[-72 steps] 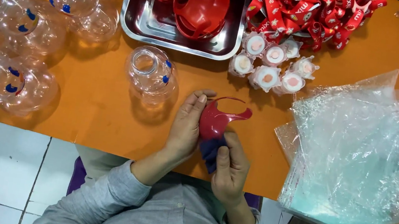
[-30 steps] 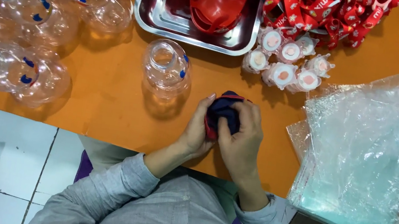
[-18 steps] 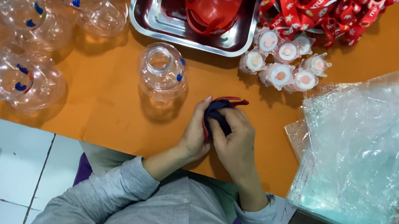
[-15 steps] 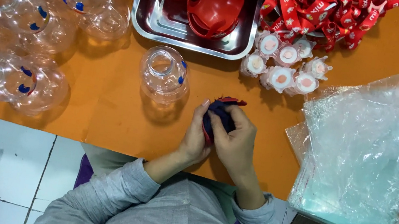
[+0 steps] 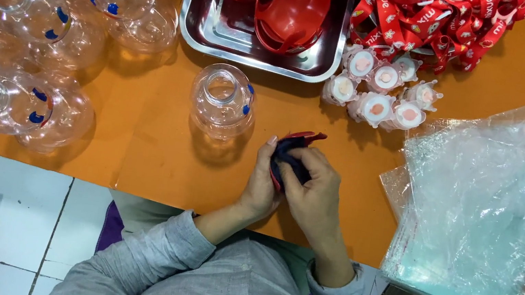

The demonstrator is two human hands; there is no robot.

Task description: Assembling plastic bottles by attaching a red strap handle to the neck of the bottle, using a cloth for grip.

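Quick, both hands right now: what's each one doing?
Left hand: closed around the red lid, holding its left side.
Right hand: closed on the same lid, fingers pressing its dark blue insert.

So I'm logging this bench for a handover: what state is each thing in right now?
Left hand: closed around the red lid.
Right hand: pressing the dark blue piece into the lid.
Red lid with dark blue piece: held just above the table, between both hands.
Clear jar: upright, open, empty, untouched.
Other clear jars: open, empty, crowded together.
Steel tray: holding stacked red lids.
Plastic bags: piled flat.
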